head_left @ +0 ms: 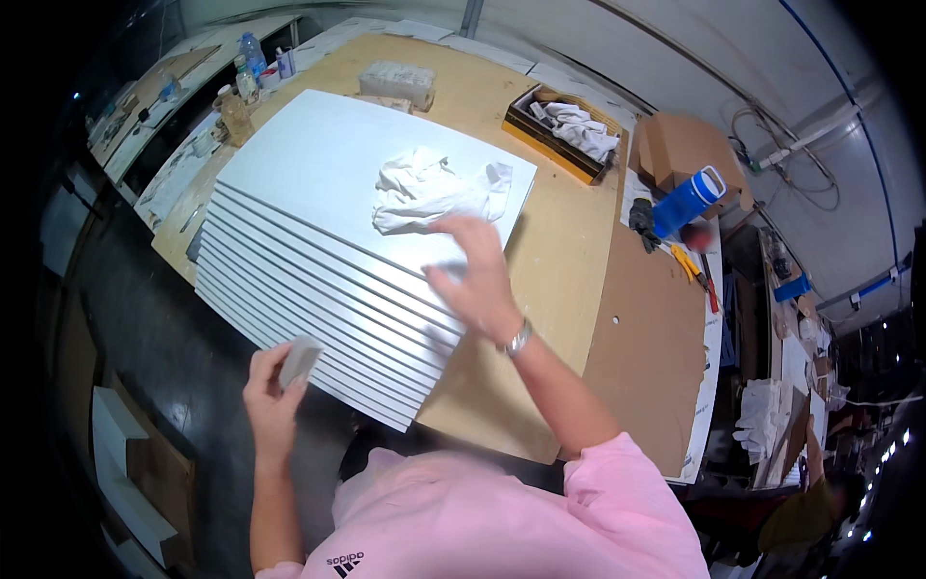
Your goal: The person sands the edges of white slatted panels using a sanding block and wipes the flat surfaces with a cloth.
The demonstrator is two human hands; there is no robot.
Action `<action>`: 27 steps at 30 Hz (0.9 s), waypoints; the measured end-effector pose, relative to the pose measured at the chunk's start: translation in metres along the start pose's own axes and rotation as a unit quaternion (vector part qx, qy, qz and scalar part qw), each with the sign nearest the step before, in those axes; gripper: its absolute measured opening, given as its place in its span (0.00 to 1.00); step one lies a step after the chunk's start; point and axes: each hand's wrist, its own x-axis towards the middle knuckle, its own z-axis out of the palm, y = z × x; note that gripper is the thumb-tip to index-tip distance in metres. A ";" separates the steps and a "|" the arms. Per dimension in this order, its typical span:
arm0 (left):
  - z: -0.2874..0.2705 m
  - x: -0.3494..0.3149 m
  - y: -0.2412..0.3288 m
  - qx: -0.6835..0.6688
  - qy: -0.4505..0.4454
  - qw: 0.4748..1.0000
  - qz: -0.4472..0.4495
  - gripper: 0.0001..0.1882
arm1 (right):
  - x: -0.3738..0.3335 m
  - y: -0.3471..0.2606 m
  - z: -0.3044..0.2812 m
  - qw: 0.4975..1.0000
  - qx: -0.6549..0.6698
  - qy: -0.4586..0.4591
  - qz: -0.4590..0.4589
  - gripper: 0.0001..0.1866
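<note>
White panels [318, 261], a fanned stack of about a dozen, lie on the plywood bench [564, 241], filling its 9 o'clock half; the near corner overhangs the bench edge toward me. From my remote view the right hand [473, 280] is spread flat, fingers apart, over the edge of the top sheet, motion-blurred, so I cannot tell whether it presses down. The left hand [275, 386] sits at 7 o'clock off the stack, pinching a small pale block [299, 362] between thumb and fingers. A crumpled white rag [434, 188] rests on the top sheet at 12 o'clock from the right hand.

Judgement: sheets look thin, stiff and smooth, likely slippery against each other and prone to edge dents. Best hold is at two opposite long edges, lifting flat, not by a corner.

At 2 o'clock: blue bottle [687, 201].
</note>
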 end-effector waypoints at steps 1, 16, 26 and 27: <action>-0.023 -0.004 -0.010 -0.048 0.010 0.997 -0.051 0.23 | 0.019 0.006 0.005 0.999 -0.037 0.005 0.005 0.28; -0.219 0.113 -0.172 -0.012 0.257 0.965 -0.044 0.20 | 0.114 0.089 0.132 0.906 -0.415 -0.074 0.026 0.28; -0.196 0.152 -0.201 0.274 0.131 0.943 0.134 0.20 | 0.124 0.058 0.143 0.908 -0.406 -0.068 0.075 0.25; -0.203 0.162 -0.210 0.286 0.133 0.939 0.136 0.20 | 0.123 0.058 0.141 0.907 -0.409 -0.064 0.074 0.25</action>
